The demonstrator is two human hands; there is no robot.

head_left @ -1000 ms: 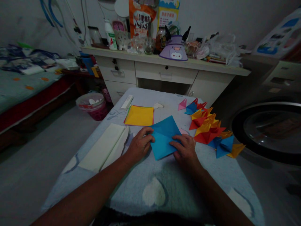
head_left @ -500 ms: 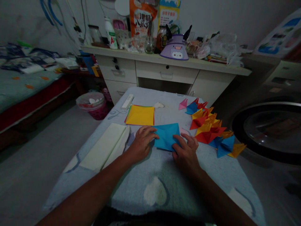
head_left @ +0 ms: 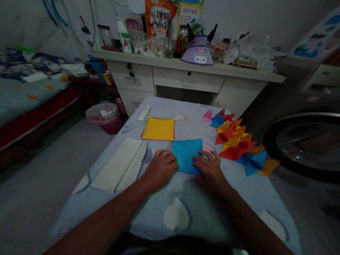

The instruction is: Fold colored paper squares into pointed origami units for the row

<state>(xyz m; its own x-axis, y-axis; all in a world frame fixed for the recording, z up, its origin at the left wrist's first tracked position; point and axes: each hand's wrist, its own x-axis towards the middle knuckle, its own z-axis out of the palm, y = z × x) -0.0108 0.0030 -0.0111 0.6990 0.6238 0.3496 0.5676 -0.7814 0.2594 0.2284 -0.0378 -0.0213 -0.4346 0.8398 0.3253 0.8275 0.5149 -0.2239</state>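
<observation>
A blue paper sheet [head_left: 187,153], folded in half, lies flat on the cloth-covered table [head_left: 186,209]. My left hand [head_left: 160,169] is curled in a loose fist and presses on the sheet's left near edge. My right hand [head_left: 211,170] rests with fingers stretched flat on the sheet's right near corner. Beyond the sheet lies a stack of square papers with a yellow one on top [head_left: 158,129]. A heap of folded paper pieces [head_left: 237,143] in red, orange, yellow and blue spreads to the right of my right hand.
A long white folded pad [head_left: 118,164] lies at the table's left. A white stick-shaped packet [head_left: 144,113] and a small white wad [head_left: 180,117] sit at the far end. Behind stand a cluttered desk [head_left: 186,76], a pink waste bin [head_left: 104,117], a bed [head_left: 23,95] and a round drum [head_left: 305,145].
The blue sheet was open and diamond-shaped; it has been folded over into a flat rectangle. Both hands moved down onto its near edge, the left closing into a fist.
</observation>
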